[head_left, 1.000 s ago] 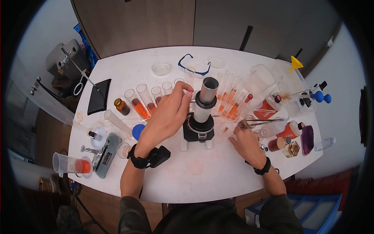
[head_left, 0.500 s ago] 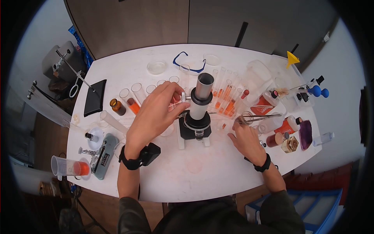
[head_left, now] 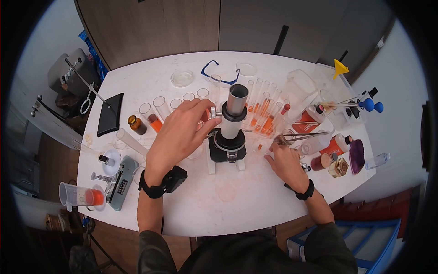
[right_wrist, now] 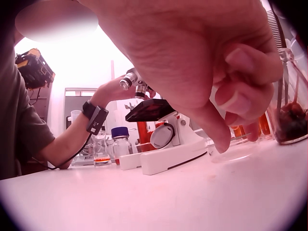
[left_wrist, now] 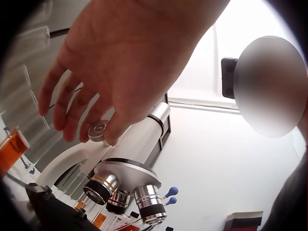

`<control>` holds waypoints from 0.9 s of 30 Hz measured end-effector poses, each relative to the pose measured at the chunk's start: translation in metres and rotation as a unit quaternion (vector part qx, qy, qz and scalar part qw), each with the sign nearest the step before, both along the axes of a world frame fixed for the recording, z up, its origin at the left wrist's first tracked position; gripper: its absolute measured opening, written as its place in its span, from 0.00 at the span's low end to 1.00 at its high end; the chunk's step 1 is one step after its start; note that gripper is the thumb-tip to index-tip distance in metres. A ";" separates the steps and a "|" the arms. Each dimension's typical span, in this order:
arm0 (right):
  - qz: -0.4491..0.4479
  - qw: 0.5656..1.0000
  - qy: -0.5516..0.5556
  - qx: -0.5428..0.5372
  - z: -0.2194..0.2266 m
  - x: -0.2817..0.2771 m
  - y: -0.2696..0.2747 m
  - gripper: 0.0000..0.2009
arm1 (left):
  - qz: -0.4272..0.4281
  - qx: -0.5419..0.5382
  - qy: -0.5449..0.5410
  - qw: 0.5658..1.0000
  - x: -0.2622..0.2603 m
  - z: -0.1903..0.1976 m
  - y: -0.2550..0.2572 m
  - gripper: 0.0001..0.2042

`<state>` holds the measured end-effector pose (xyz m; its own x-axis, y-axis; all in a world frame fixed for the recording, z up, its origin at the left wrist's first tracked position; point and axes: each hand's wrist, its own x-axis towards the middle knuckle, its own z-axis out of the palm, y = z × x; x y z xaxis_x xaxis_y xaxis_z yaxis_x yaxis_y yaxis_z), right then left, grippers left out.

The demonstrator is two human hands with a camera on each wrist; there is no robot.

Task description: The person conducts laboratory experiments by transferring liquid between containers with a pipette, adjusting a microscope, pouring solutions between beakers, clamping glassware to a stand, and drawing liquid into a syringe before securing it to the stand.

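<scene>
The left hand [head_left: 178, 137] reaches to the left side of the white and black microscope [head_left: 230, 129]. Its thumb and fingertips pinch the round metal knob [left_wrist: 97, 129] on the tube. Three objective lenses [left_wrist: 149, 202] hang below, in the left wrist view. To the right, the right hand [head_left: 289, 168] lies low beside a glass jar [right_wrist: 291, 118] with dark contents; metal tweezers [head_left: 305, 135] lie across it. Its fingers are loosely bent and grip nothing visible. The thumb is close to a shallow glass dish [right_wrist: 233, 154]; whether they touch cannot be told.
Test tubes with orange liquid [head_left: 264, 119] stand behind the microscope. Left are a brown bottle [head_left: 136, 125], a balance [head_left: 122, 184] and a beaker [head_left: 73, 195]. Blue-rimmed goggles [head_left: 214, 73] lie at the back. Bottles and a purple slab [head_left: 357, 156] are on the right.
The left hand has shifted from above the knob to its side and now pinches it. The right hand has stayed beside the jar. The head view has shifted slightly.
</scene>
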<state>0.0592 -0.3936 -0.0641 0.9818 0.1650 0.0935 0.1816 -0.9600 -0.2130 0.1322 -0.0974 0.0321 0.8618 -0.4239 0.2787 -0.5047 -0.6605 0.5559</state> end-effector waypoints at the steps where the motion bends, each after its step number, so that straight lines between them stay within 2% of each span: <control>1: 0.000 1.000 0.000 0.000 0.000 -0.001 0.001 0.12 | 0.000 0.000 0.000 1.000 0.000 0.000 0.000 0.18; 13: -0.015 0.999 -0.018 -0.044 -0.010 -0.002 0.001 0.16 | 0.013 0.010 0.049 0.999 0.001 0.000 -0.002 0.19; 27: 0.011 1.000 -0.007 0.004 -0.019 0.010 0.000 0.25 | 0.011 0.016 0.052 0.998 0.001 -0.002 -0.001 0.17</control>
<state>0.0694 -0.3941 -0.0835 0.9768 0.1849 0.1080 0.2047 -0.9543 -0.2177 0.1334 -0.0985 0.0303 0.8944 -0.4121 0.1738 -0.4306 -0.6885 0.5835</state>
